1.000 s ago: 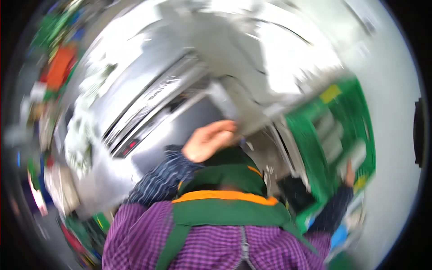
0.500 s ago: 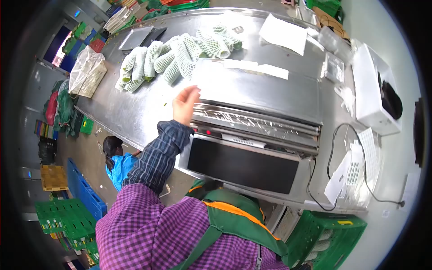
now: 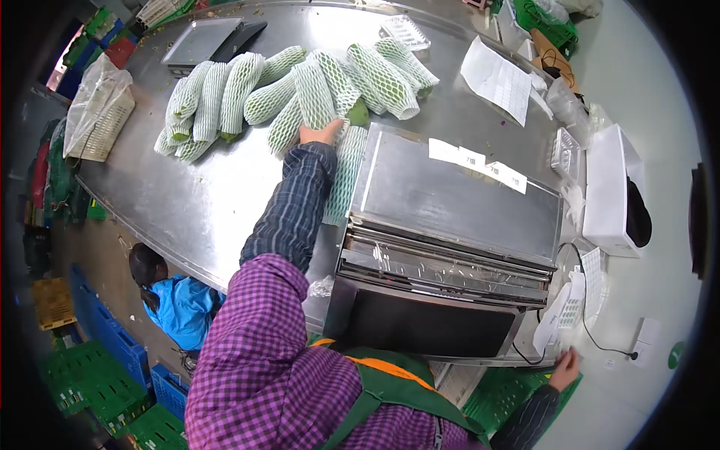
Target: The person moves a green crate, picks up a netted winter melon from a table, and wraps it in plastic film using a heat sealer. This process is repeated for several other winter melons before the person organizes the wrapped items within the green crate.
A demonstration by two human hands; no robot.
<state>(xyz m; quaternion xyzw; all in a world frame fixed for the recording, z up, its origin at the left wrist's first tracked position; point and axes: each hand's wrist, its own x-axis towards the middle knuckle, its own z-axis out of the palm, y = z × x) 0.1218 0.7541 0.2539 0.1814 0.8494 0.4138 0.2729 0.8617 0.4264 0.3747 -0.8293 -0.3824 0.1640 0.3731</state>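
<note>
My left hand point(image 3: 323, 133) is closed around the near end of a green gourd in a white foam net point(image 3: 313, 94). Its fingers are partly hidden by the net. Beside that wrist, a long netted sleeve point(image 3: 345, 176) lies along the left edge of a wrapping machine point(image 3: 457, 176). Several more netted gourds point(image 3: 214, 101) form a row across the steel table; one bare green end point(image 3: 358, 114) shows just right of the hand. Low at the right, near the wall, is my right hand point(image 3: 566, 369), fingers curled together with nothing visible in them.
Behind the gourds sits a grey tray point(image 3: 206, 41). A white basket with plastic point(image 3: 101, 120) is at the left edge. Papers point(image 3: 496, 79), a white box point(image 3: 611, 191) and a black cable point(image 3: 600, 341) are on the right. A person in blue point(image 3: 180, 307) is beyond the table's left side.
My left hand has moved forward from beside the machine to the gourds and closed on one. My right hand has come into view at lower right. The netted sleeve now shows beside the machine.
</note>
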